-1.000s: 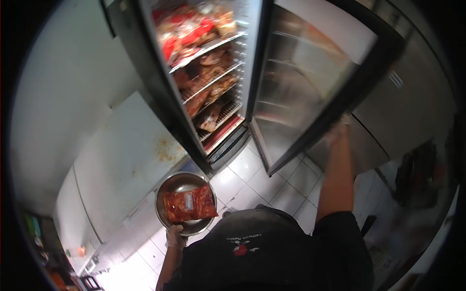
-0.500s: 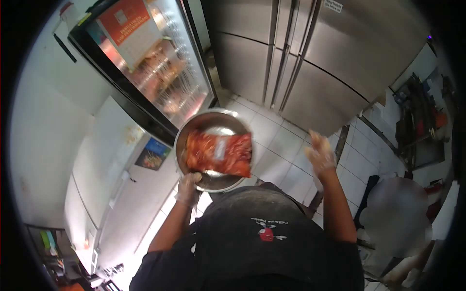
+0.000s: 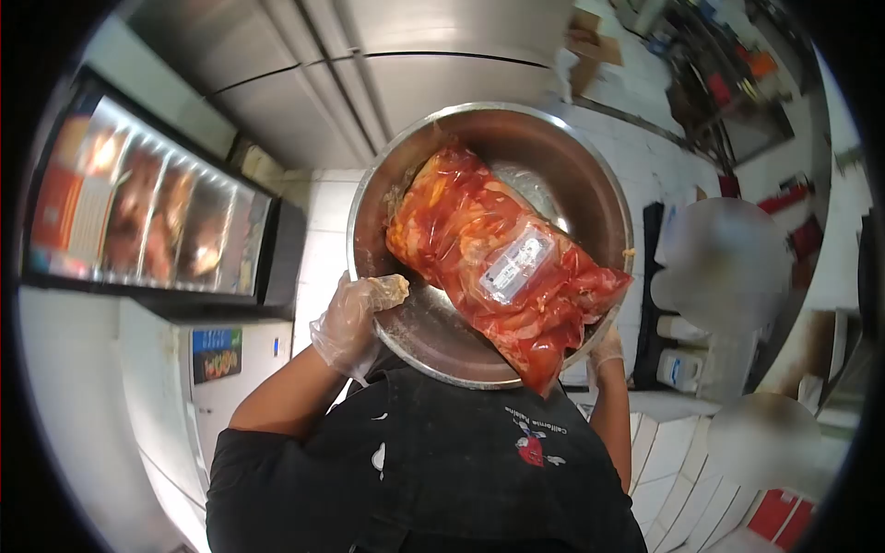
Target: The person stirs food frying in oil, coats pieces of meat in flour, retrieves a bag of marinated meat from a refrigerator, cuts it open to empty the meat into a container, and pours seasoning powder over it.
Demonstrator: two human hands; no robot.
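Note:
A round stainless steel bowl (image 3: pixel 507 109) is held in front of my apron. Inside lies a clear plastic bag of red marinated meat (image 3: pixel 461 212) with a white label on top; its lower right corner sticks out over the rim. My left hand (image 3: pixel 348 318), in a clear plastic glove, grips the bowl's left side, with the thumb over the rim inside. On the lower right side, my gloved right hand (image 3: pixel 607 355) is against the outside of the bowl. Most of its fingers are hidden behind the bowl.
A lit glass-door display fridge (image 3: pixel 157 203) stands at the left, above a white chest unit (image 3: pixel 157 359). Steel refrigerator doors (image 3: pixel 442 83) are ahead. Cardboard (image 3: pixel 590 51) lies at the upper right. Blurred shapes and a white jug (image 3: pixel 680 370) are at the right.
My view has turned right, away from the display fridge. My right hand, free and apart before, has come to the bowl's right side. The bowl appears closer, with the bag tilted differently.

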